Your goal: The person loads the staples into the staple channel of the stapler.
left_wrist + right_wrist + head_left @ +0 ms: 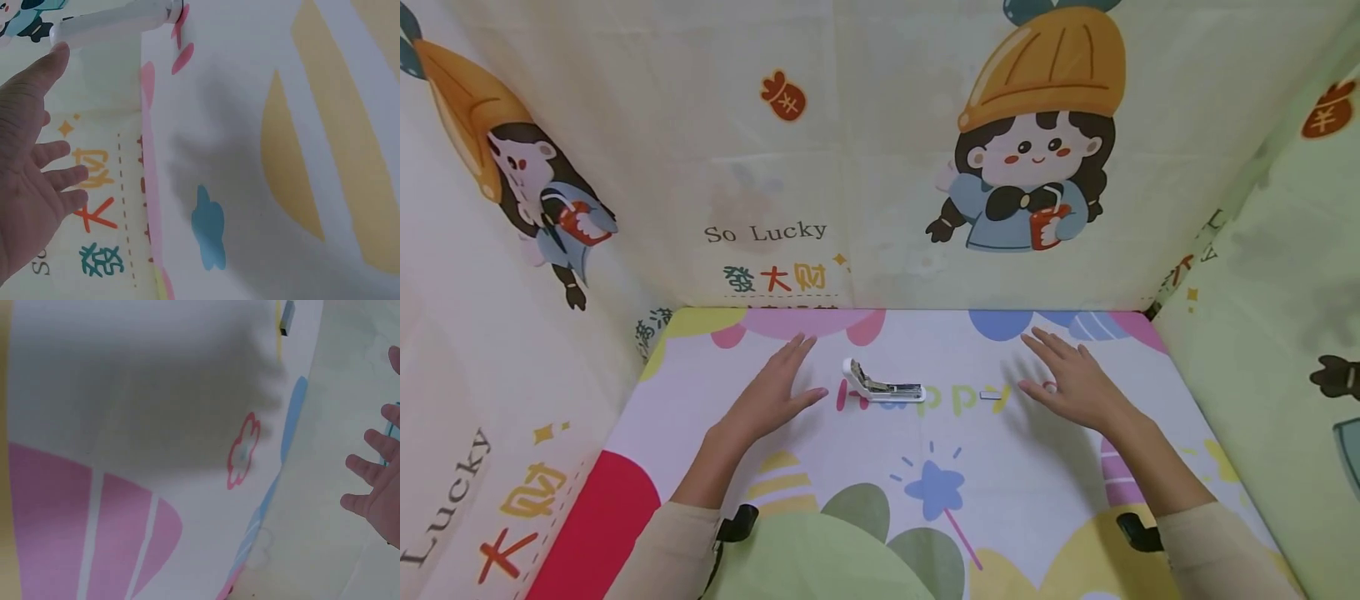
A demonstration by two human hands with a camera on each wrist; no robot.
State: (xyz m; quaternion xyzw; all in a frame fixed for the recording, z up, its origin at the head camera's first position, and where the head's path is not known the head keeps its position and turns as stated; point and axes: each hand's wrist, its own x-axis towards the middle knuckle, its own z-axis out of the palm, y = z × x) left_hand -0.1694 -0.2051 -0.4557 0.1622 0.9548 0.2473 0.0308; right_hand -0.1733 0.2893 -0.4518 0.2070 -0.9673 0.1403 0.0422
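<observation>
A white stapler (886, 390) lies on the printed cloth in the head view, its top arm swung up at the left. To its right sits a small strip of staples (989, 396), also seen near the top of the right wrist view (287, 317). My left hand (780, 388) hovers left of the stapler with fingers spread, holding nothing. In the left wrist view, part of the white stapler body (112, 25) shows beyond the thumb. My right hand (1075, 379) hovers right of the staples, fingers extended, with nothing in it.
A table covered by a colourful printed cloth (850, 454) lies under both hands. Patterned fabric walls (880, 167) rise at the back, left and right. A dark strap-on camera piece (739, 523) sits at the left wrist, and another (1138, 532) at the right.
</observation>
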